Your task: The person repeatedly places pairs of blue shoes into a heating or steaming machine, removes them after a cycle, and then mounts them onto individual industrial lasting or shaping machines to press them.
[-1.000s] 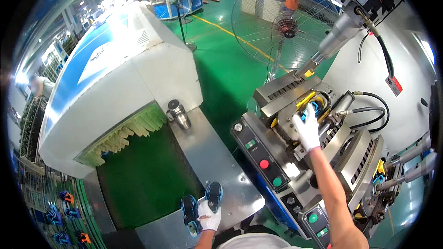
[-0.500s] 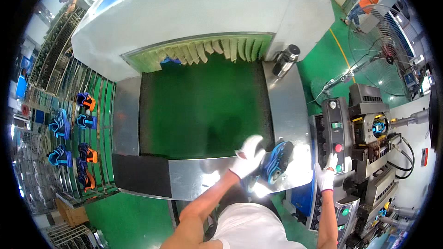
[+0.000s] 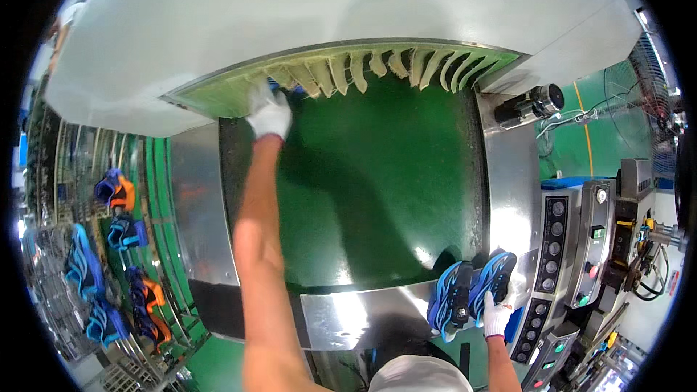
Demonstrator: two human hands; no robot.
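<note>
My left hand, in a white glove, reaches across the green conveyor belt to the cloth strip curtain at the machine's opening. Its fingers are blurred against the strips, so their hold is unclear. Beside them, a bit of a blue thing shows under the curtain, mostly hidden. At the near right corner of the metal ledge, two blue-and-black sports shoes stand side by side. My gloved right hand grips the heel end of the right shoe; the left shoe stands free beside it.
A steel flask lies on the metal side ledge by the opening. To the right stand control panels with buttons and gauges. On the left, a rack bears several blue and orange shoes. A fan stands far right.
My left hand has gone from the near ledge forward to the curtain. My right hand has moved from beside the control panel onto a shoe. Two shoes now stand together on the ledge corner.
</note>
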